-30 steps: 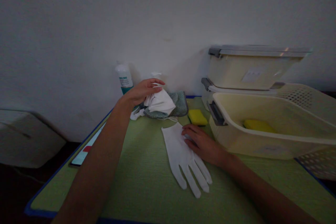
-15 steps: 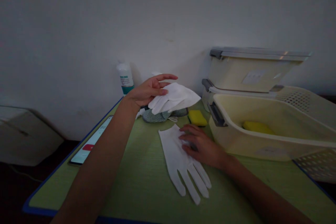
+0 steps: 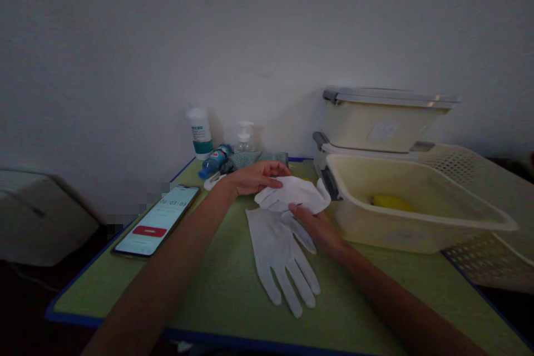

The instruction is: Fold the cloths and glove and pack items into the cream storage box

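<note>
Two white gloves are in front of me. One glove (image 3: pixel 292 193) is bunched and held up between both hands, just above the far end of the other. My left hand (image 3: pixel 261 177) pinches its left side, thumb on top. My right hand (image 3: pixel 319 228) grips its near right edge, with the thumb over the fabric and the other fingers hidden behind or below it. The second glove (image 3: pixel 277 250) lies flat on the green table (image 3: pixel 208 289), its fingers pointing toward me and its cuff end partly under the held glove.
A phone (image 3: pixel 156 222) showing a timer lies at the left. Behind my hands are a white bottle (image 3: pixel 200 133), a blue bottle (image 3: pixel 214 161), a pump bottle (image 3: pixel 245 136) and a grey cloth (image 3: pixel 262 159). Right, an open cream bin (image 3: pixel 400 236) holds a yellow sponge (image 3: pixel 390 202); a lidded box (image 3: pixel 375 122) stands behind.
My left hand has lowered the bunched glove toward the flat one. My right hand has left the flat glove and now grips the bunched one too. The view has shifted slightly.
</note>
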Available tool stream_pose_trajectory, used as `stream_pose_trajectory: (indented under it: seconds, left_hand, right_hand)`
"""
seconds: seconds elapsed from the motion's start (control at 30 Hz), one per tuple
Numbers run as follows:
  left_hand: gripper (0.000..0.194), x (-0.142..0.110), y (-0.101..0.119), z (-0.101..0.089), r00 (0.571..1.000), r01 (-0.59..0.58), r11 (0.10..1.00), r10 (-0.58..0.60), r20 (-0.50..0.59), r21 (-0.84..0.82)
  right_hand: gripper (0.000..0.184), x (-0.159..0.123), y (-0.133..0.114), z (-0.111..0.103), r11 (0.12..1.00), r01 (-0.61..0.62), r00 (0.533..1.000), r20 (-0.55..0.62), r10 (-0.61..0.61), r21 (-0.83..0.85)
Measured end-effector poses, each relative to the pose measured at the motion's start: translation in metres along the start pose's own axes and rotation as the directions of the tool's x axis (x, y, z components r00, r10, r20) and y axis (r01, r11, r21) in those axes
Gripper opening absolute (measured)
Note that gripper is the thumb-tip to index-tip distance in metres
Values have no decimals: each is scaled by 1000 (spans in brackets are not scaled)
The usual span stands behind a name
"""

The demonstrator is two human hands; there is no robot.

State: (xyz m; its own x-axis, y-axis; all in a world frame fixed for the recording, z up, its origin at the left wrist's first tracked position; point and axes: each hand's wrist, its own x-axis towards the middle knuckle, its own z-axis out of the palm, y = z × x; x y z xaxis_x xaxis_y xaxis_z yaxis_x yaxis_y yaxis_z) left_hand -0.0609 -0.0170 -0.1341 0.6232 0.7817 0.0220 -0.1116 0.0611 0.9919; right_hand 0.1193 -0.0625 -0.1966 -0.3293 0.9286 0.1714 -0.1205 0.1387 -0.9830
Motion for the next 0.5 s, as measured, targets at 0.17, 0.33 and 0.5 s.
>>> stream_pose_trajectory:
  seconds: [0.17, 0.33, 0.5]
  left_hand:
    - [46, -13, -14, 2, 997, 71, 997, -71, -3, 7]
    - [36, -26, -39, 1, 987, -20, 985, -7, -160, -172]
    - [38, -25, -52, 4, 975, 43, 988, -74, -208, -150]
  right_hand:
    - [36, -4, 1, 1, 977, -120, 992, -18, 125, 178]
    - [30, -9, -9, 5, 951, -186, 983, 53, 178, 247]
    - [34, -8, -15, 4, 945, -175, 984, 31, 173, 276]
